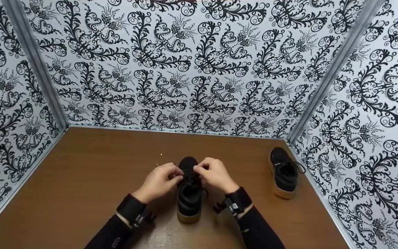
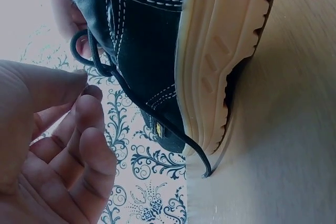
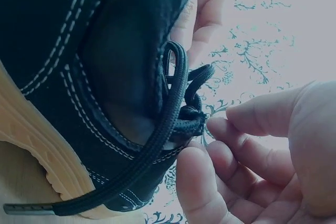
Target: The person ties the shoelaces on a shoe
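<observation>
A black shoe [image 1: 189, 202] with a tan sole stands toe-away between both hands. Its black shoelace [image 3: 168, 111] forms a loop over the throat; one end with a metal tip hangs down the side. My right hand [image 1: 216, 174] pinches the lace between thumb and fingertips, close above the tongue; the right wrist view shows this [image 3: 252, 156] hand at the lace. My left hand [image 1: 161, 181] is at the shoe's left, thumb and forefinger tips together beside the lace loop [image 2: 84, 48]. Whether lace lies between those left fingertips I cannot tell.
A second black shoe [image 1: 283, 173], its lace hanging over the side, stands at the right near the patterned wall [image 1: 368, 138]. The brown table [image 1: 92, 166] is enclosed by patterned panels at the back and both sides. Small white specks [image 1: 161, 154] lie beyond my left hand.
</observation>
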Tool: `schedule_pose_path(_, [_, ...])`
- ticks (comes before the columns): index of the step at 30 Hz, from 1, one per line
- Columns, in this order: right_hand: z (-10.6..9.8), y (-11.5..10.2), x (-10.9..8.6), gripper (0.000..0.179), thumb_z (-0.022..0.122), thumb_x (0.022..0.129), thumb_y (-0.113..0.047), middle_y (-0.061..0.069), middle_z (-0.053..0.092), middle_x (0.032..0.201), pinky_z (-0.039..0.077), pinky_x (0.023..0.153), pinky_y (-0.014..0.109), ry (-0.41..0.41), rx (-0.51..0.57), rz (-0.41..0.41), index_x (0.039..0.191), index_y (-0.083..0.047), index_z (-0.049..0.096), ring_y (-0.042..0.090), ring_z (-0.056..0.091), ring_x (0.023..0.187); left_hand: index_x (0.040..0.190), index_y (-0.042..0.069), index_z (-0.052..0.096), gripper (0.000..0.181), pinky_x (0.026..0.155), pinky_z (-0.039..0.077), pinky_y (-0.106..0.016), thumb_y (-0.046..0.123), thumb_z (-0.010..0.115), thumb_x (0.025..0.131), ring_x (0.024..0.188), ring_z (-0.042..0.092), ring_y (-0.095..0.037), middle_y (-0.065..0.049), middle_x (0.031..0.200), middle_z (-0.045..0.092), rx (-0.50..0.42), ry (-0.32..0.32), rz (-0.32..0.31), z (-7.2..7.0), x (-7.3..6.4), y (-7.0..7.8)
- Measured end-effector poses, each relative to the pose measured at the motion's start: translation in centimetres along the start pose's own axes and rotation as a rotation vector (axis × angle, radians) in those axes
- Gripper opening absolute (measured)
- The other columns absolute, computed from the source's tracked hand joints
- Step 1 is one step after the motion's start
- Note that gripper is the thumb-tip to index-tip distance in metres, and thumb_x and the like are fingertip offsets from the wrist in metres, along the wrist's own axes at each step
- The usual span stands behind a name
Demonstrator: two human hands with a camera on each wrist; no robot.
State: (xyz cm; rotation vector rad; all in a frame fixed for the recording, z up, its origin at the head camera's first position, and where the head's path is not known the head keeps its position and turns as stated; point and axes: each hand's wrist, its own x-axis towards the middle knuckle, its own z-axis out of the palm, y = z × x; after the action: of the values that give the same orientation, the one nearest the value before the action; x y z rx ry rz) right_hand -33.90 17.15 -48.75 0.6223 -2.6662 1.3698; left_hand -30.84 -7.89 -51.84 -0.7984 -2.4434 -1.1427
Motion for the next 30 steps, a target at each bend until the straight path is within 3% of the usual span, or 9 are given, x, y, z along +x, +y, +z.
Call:
schedule_pose_path(3, [-0.1,0.0,0.0,0.017,0.078,0.1,-0.027,0.002,0.077,0.094,0.055,0.077,0.026,-0.001,-0.02,-0.004,0.094,-0.013,0.086,0.008,0.067,0.078,0.108,0.012,0.082,0.009,0.074,0.052,-0.025,0.011,0.082,0.1,0.083,0.068,-0.027,0.0,0.095,0.07,-0.015,0.002,0.019,0.2,0.1,0.2])
schedule_pose_path(8, [-0.3,0.0,0.0,0.017,0.077,0.101,-0.028,0.001,0.077,0.096,0.055,0.08,0.028,-0.012,-0.028,-0.01,0.095,-0.015,0.086,0.01,0.066,0.083,0.115,0.013,0.081,0.015,0.075,0.052,-0.026,0.015,0.082,0.101,0.085,0.068,-0.022,-0.001,0.102,0.071,0.006,0.024,0.055,0.7,0.2,0.3])
schedule_pose_path(15, [-0.4,0.1,-0.1,0.019,0.076,0.104,-0.025,0.008,0.078,0.098,0.058,0.069,0.025,-0.031,-0.01,-0.027,0.098,-0.01,0.084,0.016,0.074,0.075,0.123,0.018,0.08,0.02,0.073,0.05,-0.024,0.021,0.081,0.103,0.082,0.063,-0.016,0.001,0.104,0.067,0.02,0.026,0.095,1.2,0.3,0.3])
schedule_pose_path(22, [-0.4,0.1,0.1,0.019,0.077,0.104,-0.024,0.01,0.079,0.097,0.057,0.067,0.024,-0.027,-0.014,-0.022,0.097,-0.008,0.084,0.028,0.077,0.076,0.122,0.019,0.081,0.021,0.075,0.053,-0.025,0.021,0.082,0.102,0.085,0.067,-0.017,0.0,0.102,0.066,0.017,0.023,0.101,1.4,0.4,0.3])
schedule_pose_path(30, [-0.8,0.1,0.1,0.019,0.076,0.104,-0.025,0.008,0.077,0.096,0.058,0.063,0.024,-0.061,-0.005,-0.004,0.099,-0.008,0.084,0.009,0.069,0.068,0.116,0.02,0.084,0.015,0.075,0.055,-0.026,0.022,0.084,0.101,0.086,0.068,-0.014,-0.002,0.101,0.067,0.03,0.019,0.124,1.8,0.5,0.4])
